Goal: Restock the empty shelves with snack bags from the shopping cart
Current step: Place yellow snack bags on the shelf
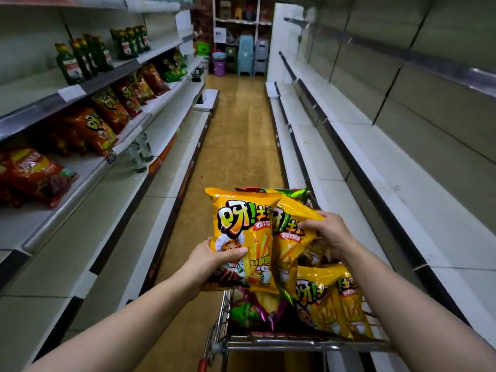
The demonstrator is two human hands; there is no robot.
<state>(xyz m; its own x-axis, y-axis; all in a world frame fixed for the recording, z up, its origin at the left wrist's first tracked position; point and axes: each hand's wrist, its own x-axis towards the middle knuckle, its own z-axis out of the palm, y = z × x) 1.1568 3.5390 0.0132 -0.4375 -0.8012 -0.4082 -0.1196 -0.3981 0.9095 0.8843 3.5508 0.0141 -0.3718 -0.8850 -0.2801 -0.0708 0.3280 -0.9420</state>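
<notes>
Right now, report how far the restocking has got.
Looks done: red and orange snack bags line the left shelves. In hand: the left grip holds one yellow bag, the right grip holds a second yellow bag, both above the shopping cart. Left: more bags lie in the cart, and the right shelves are bare.

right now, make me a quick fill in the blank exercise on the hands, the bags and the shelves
1. The left hand grips the front yellow snack bag above the shopping ____.
2. The right hand holds a second yellow bag, partly ____ the first.
3. Green bottles stand on the shelf ____ the red snack bags.
4. The shelves on the person's ____ side are bare.

Missing words: cart; behind; above; right.
</notes>
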